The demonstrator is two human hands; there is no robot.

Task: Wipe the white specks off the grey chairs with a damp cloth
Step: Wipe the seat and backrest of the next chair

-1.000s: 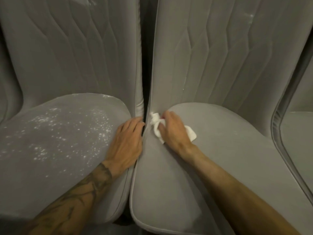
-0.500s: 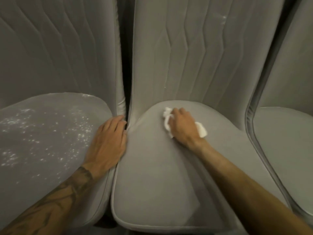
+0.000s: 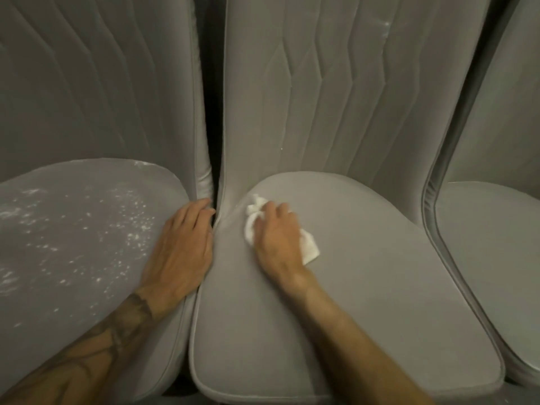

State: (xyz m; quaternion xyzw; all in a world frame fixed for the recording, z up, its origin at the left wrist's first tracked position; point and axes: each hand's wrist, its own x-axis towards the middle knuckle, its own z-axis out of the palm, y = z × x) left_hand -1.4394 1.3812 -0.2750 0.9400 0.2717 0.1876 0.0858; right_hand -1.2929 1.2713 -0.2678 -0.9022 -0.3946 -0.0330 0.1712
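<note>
Right hand (image 3: 277,238) grips white cloth (image 3: 310,250) on middle seat (image 3: 365,287); left hand (image 3: 181,249), grip slack, rests on speckled seat (image 3: 73,244).

Three chairs (image 3: 73,287) (image 3: 350,287) (image 3: 491,244), one cloth (image 3: 309,249), two hands (image 3: 181,249) (image 3: 277,241)

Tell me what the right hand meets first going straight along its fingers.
Likely the middle chair's backrest, low by the seat crease; the right hand's own cloth lies between. Depth unclear.
</note>
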